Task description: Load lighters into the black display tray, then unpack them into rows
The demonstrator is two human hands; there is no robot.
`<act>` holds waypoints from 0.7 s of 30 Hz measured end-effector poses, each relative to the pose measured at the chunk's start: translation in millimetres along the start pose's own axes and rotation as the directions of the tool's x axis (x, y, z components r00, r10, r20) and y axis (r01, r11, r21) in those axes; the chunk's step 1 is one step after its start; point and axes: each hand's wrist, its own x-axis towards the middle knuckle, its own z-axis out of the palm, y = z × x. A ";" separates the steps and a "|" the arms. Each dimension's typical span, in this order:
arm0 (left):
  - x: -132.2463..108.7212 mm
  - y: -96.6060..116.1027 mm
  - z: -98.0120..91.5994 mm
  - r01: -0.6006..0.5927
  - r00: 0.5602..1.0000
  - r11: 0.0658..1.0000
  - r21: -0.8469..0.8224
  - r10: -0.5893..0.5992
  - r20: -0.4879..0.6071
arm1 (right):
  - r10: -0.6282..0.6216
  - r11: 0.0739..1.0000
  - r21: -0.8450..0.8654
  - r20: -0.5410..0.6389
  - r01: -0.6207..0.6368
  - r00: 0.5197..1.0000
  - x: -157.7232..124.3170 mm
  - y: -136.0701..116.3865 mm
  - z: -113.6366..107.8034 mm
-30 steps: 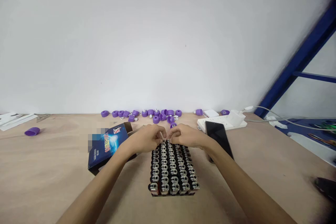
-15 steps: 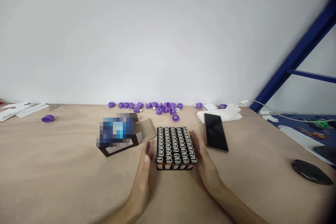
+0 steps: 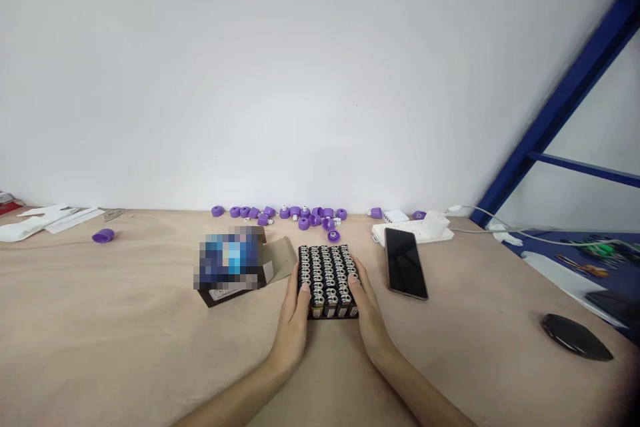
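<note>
A tray of lighters (image 3: 329, 280) stands in the middle of the table, its lighters upright in tight rows with silver metal tops. My left hand (image 3: 295, 320) presses against the tray's left side, thumb over the near left corner. On the opposite side my right hand (image 3: 367, 310) grips the tray, its thumb resting on the tops of the lighters. The fingers of both hands lie along the sides and are partly hidden. Left of the tray is an open dark cardboard box (image 3: 235, 287) with a blurred blue picture, its flap (image 3: 280, 259) reaching toward the lighters.
A phone (image 3: 406, 263) leans against a white power strip (image 3: 430, 232) at the right. Several purple caps (image 3: 303, 223) lie along the wall, and another purple cap (image 3: 103, 235) lies far left. A black oval object (image 3: 575, 337) rests at the right, white paper strips (image 3: 60, 220) at the far left.
Both hands have closed in from the sides onto the tray of lighters, which they stood beside before. The thumbs now rest on it. The view has shifted slightly.
</note>
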 end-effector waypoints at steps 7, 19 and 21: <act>15.2 1.1 4.1 -0.018 1.000 0.999 0.036 0.019 -0.024 | -0.047 0.998 -0.039 -0.055 0.044 0.997 7.8 4.9 8.8; -41.7 18.1 -29.9 -0.220 0.972 0.960 0.175 0.232 -0.049 | 0.032 0.990 -0.137 -0.026 -0.036 0.999 -42.5 -9.9 -30.3; -65.3 29.9 -37.4 -0.324 0.945 0.934 0.152 0.326 0.011 | 0.042 0.980 -0.193 0.009 -0.039 0.999 -58.2 -18.0 -42.9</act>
